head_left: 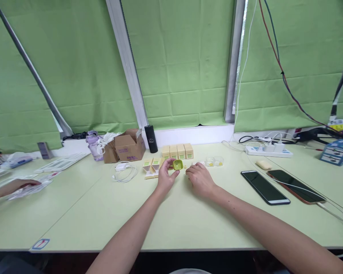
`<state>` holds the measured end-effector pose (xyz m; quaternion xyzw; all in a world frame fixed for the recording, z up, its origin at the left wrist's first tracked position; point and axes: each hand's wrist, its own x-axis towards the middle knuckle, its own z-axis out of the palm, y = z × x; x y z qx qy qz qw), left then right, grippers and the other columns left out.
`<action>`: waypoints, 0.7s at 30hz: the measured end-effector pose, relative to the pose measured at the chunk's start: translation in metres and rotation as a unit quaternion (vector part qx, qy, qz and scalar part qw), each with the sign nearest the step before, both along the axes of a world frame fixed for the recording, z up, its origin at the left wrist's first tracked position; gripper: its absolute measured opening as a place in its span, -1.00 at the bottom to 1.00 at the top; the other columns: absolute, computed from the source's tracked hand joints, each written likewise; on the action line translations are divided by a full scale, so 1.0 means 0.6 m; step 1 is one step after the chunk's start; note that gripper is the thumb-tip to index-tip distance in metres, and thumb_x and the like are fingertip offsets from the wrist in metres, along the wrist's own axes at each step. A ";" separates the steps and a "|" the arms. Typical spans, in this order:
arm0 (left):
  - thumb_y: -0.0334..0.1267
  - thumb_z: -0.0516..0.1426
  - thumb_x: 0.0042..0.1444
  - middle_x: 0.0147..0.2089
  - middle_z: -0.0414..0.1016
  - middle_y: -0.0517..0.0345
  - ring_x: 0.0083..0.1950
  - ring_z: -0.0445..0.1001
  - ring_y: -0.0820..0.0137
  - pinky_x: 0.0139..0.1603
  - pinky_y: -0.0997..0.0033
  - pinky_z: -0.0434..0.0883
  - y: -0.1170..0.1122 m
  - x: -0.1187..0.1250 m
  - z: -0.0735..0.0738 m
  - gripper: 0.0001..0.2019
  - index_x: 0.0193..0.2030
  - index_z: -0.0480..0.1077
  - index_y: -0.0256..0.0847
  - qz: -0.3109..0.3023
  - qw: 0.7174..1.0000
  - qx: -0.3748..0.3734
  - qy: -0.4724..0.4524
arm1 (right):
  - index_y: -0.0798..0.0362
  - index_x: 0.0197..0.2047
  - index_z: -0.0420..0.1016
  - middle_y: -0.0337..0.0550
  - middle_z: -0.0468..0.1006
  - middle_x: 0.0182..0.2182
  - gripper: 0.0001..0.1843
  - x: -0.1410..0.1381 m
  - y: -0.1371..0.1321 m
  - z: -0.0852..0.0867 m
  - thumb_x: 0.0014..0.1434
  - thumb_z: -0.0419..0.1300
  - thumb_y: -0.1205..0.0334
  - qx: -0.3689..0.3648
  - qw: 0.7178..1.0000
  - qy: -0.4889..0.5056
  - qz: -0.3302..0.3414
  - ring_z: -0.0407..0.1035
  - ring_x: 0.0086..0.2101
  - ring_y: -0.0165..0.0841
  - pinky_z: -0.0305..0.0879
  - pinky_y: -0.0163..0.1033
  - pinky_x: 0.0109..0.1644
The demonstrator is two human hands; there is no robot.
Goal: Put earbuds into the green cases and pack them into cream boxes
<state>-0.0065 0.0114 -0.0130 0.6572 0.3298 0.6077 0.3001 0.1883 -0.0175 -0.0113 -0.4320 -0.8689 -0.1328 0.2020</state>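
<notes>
My left hand [166,176] grips a small yellow-green square cup [178,164] with rounded corners, its hollow side turned towards me. To the right, my right hand [199,178] rests low over the table with its fingers curled together; whatever they pinch, if anything, is hidden. A tiny yellowish piece [185,166] lies between the hands. Just beyond my right hand sit clear round plastic cups [218,161] with small yellow bits in them. Behind my left hand stands a row of cream-coloured blocks with green squares [181,152], and more cream pieces with green tops [151,164] stand to its left.
A white cable with a plug [125,171], an open cardboard box [130,146], a purple bottle [94,146] and a black cylinder [151,139] stand left. Two phones [264,186] [295,185] and a power strip [270,150] lie right. Another person's hand [20,185] works far left.
</notes>
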 end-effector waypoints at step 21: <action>-0.38 0.31 0.00 0.08 0.60 -0.03 0.14 0.54 0.16 0.10 0.18 0.36 -0.016 0.008 0.006 -0.56 0.06 0.43 -0.14 0.008 0.999 -0.020 0.039 | 0.01 -0.19 0.69 -0.09 0.67 -0.29 -0.64 0.023 -0.015 0.019 0.05 0.43 -0.05 -0.270 0.696 0.658 0.100 0.46 -0.30 -0.27 0.40 -0.19 -0.28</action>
